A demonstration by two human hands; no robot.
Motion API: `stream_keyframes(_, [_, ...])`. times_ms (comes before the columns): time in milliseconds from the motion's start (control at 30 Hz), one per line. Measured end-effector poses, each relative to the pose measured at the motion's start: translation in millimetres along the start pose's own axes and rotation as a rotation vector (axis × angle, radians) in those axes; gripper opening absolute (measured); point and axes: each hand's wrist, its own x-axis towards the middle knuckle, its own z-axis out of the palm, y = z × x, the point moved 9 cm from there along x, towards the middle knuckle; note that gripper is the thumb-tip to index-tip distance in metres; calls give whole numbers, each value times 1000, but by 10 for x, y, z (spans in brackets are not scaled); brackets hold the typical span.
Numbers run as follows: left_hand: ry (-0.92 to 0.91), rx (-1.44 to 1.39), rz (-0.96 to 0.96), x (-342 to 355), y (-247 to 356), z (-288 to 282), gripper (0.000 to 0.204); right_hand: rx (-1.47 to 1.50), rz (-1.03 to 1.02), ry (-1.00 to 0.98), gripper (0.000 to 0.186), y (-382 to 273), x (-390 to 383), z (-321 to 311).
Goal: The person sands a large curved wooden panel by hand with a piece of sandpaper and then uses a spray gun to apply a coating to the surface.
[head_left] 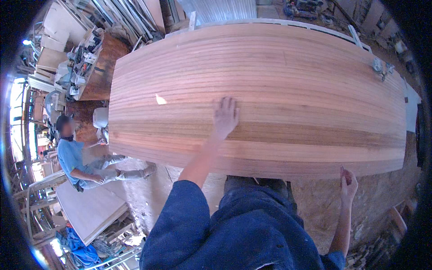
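Note:
A large wooden panel (270,85) with long striped grain spreads across the view in front of me. My left hand (226,114) lies palm down near its middle, fingers stretched out and slightly blurred. My right hand (348,183) is at the panel's near edge, toward the right, with its fingers curled. Something small and dark reddish shows between those fingers, too little of it to name. A bright patch of light falls on the wood left of my left hand.
A small tool or clear object (382,68) rests at the panel's far right corner. At the left a person in a blue shirt (74,155) stands by a cluttered brown table (105,67). Stacked flat sheets (92,209) lie lower left. Boards (130,20) lean behind.

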Motion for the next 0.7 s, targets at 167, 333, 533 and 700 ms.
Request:
stream_keyframes(167, [25, 115, -218, -86, -847, -1, 47, 864, 577, -216, 23, 181, -198, 214])
stream_keyframes(333, [38, 195, -427, -262, -1687, 66, 49, 947, 669, -394, 28, -1077, 122, 830])
stream_keyframes(533, [212, 181, -972, -606, -2714, -84, 47, 451, -67, -498, 22, -2542, 1080, 2155])
stream_keyframes(700, [255, 118, -1106, -623, -2711, -212, 48, -51, -607, -459, 18, -3904, 1457, 3341])
